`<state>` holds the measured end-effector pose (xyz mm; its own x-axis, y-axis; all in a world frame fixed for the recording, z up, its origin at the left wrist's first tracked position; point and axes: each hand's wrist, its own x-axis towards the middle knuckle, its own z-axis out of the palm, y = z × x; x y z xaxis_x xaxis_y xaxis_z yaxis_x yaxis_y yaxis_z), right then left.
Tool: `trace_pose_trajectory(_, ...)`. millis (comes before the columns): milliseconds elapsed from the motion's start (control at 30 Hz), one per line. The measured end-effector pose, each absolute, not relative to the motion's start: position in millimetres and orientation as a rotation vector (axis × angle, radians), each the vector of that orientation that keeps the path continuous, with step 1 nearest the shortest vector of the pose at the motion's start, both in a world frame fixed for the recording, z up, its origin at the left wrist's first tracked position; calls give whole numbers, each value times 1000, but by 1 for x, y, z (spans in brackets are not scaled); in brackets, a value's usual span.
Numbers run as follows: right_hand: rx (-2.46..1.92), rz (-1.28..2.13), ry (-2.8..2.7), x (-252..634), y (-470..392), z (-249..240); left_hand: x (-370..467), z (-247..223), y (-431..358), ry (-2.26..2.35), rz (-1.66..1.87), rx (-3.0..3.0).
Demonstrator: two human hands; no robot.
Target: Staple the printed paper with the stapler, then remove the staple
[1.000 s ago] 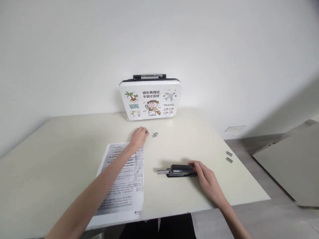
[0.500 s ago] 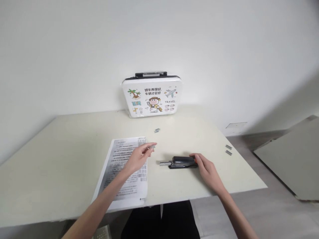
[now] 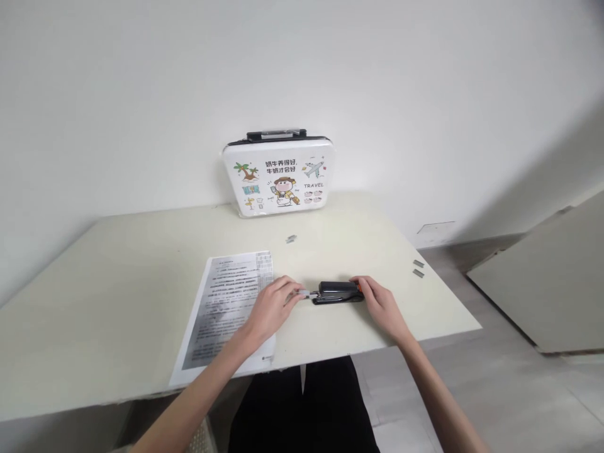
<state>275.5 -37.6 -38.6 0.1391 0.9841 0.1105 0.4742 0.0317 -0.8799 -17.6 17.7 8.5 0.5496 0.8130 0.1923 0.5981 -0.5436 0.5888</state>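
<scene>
A black stapler [image 3: 338, 292] lies on its side or base on the table, its metal staple tray sticking out to the left. My right hand [image 3: 381, 306] is closed around the stapler's rear end, near a small orange part. The fingers of my left hand [image 3: 275, 306] are pinched together at the end of the tray, on a small grey strip of staples [image 3: 304, 292]. My fingertips partly hide where strip and tray meet. Under my left wrist and forearm lies a printed paper sheet [image 3: 231, 296].
Short staple strips [image 3: 291, 239] lie behind my hands, and more staple strips [image 3: 418, 268] are near the right edge of the table [image 3: 117, 302]. A white case with cartoon prints [image 3: 280, 179] stands against the wall. A pale panel [image 3: 542, 283] leans at the right.
My left hand has brought the staple strip down and right to the stapler's tray. My right hand keeps its hold on the stapler. The whole view has shifted slightly.
</scene>
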Motion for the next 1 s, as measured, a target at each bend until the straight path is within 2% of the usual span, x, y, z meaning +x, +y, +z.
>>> trace_pose_trajectory(833, -1590, 714, -1470, 277, -38, -37, -18, 8, 19, 1275, 459, 2293)
trace_pose_trajectory(1000, -1477, 718, -1615, 278, -40, -38, -31, 5, 19, 1203, 469, 2248)
